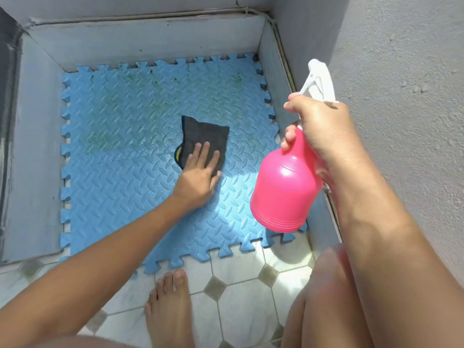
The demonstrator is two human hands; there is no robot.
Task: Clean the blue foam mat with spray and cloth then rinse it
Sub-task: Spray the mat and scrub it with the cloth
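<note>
Blue interlocking foam mat lies flat on the tiled floor in a grey walled corner, green stains on its far half. Left hand flat, fingers spread, pressing a dark cloth onto mat centre. Right hand wrapped around neck of pink spray bottle, held above mat's right edge, white trigger nozzle up.

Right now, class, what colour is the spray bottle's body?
Pink, with a white trigger top; head view shows the spray bottle.

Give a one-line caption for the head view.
Left hand presses cloth on mat; right hand holds bottle.
</note>
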